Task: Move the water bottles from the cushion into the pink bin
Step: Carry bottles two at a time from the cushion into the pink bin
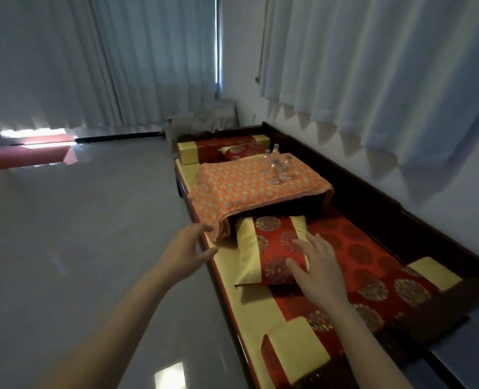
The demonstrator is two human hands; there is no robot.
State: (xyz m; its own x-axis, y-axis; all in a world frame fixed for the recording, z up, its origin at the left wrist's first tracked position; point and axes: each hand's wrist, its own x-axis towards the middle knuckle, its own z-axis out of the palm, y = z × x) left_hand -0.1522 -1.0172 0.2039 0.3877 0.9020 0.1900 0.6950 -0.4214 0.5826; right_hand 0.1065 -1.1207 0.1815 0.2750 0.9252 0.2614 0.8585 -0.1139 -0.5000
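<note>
The water bottles [277, 167] are seen standing close together on the orange patterned cover [232, 189], well apart from the left hand [186, 249] and right hand [318, 266], both spread with nothing gripped.

A pale curtain [98, 60] hangs at the far wall and a white curtain [373, 66] at the right wall, above a dark wooden bench frame [378, 209] — on the glossy grey floor [78, 234] a red mat [33, 153] lies far left, and a crumpled grey cloth [204, 119] sits in the corner.
</note>
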